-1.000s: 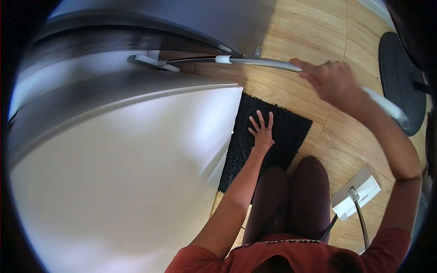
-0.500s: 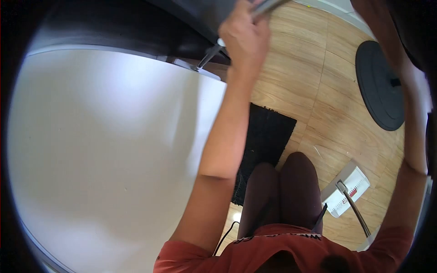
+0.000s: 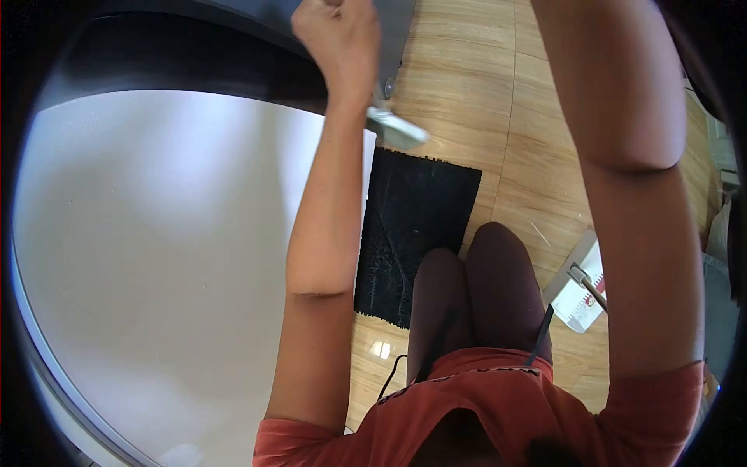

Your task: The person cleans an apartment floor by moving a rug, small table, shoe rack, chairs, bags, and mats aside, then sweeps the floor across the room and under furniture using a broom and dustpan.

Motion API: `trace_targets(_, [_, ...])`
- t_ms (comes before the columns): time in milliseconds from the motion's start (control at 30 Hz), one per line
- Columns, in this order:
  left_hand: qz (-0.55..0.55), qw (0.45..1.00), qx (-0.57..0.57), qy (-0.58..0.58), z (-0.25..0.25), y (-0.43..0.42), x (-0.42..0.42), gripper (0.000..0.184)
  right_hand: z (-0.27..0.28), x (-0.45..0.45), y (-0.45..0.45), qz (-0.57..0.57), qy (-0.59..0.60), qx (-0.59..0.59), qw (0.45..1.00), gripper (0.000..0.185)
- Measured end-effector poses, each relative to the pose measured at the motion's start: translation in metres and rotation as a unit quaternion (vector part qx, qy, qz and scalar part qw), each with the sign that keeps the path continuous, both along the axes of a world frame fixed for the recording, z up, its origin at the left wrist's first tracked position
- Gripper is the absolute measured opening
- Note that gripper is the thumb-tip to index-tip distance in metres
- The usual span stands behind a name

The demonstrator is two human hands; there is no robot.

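My left hand [image 3: 338, 31] is a closed fist at the top edge, above the far right corner of a large white surface [image 3: 179, 257]. Below its wrist shows the blurred white flat head of what looks like a flat mop [image 3: 401, 130], on the floor beside that corner. The mop's handle is hidden behind my hand and forearm. My right arm reaches up along the right side. The right hand lies beyond the top edge, out of view.
A black mat [image 3: 424, 210] lies on the wood-look floor [image 3: 467, 70] in front of my knees. Right of my knees is a white box-like piece [image 3: 580, 292] with red print and a rod attached. A dark grey panel [image 3: 373, 31] stands at the back.
My left hand has moved left, while the mop head has swung out to the right of the white surface's corner. My right arm has moved left, and the black oval disc is out of view.
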State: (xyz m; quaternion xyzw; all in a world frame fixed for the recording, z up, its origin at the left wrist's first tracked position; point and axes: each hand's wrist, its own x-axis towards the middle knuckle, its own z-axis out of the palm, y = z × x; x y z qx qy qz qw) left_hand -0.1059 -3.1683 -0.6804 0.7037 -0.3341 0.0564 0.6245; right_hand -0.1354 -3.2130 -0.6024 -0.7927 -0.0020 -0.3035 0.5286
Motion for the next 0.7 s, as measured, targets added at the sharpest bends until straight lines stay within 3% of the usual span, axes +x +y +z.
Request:
trace_targets(33, [-0.076,0.99,-0.066,0.096,0.006,-0.005,-0.017,0.036,0.002,-0.001,0.002,0.005,-0.014,0.018,1.0,0.025])
trace_targets(167, [-0.211,0.969,-0.066,0.109,0.041,0.004,-0.04,0.037,0.009,-0.002,0.014,0.021,-0.058,0.068,0.996,0.026])
trace_targets(233, [-0.12,0.993,-0.017,0.017,0.064,0.017,-0.046,0.037,0.011,-0.003,0.016,0.023,-0.074,0.084,0.993,0.026])
trace_targets(300, [-0.187,0.98,-0.061,0.034,0.077,0.024,-0.043,0.036,0.013,-0.007,0.017,0.027,-0.09,0.099,0.991,0.026])
trace_targets(433, [-0.204,0.978,-0.044,0.017,0.077,0.041,-0.03,0.036,0.014,-0.012,0.022,0.031,-0.117,0.123,0.985,0.027])
trace_targets(500, [-0.085,0.995,-0.008,-0.054,0.078,0.05,-0.014,0.035,0.014,-0.013,0.024,0.032,-0.132,0.132,0.982,0.028])
trace_targets(567, [-0.092,0.995,-0.023,0.005,0.067,0.059,0.037,0.03,0.014,-0.015,0.025,0.036,-0.139,0.141,0.98,0.028])
trace_targets(633, [-0.037,0.993,-0.051,-0.101,0.063,0.06,0.043,0.034,0.016,-0.017,0.026,0.041,-0.148,0.148,0.977,0.029])
trace_targets(667, [0.048,0.984,0.068,-0.16,0.056,0.067,0.069,0.029,0.018,-0.018,0.026,0.044,-0.151,0.152,0.976,0.029])
trace_targets(700, [0.046,0.984,0.067,-0.16,0.045,0.07,0.076,0.029,0.018,-0.02,0.028,0.044,-0.157,0.155,0.974,0.03])
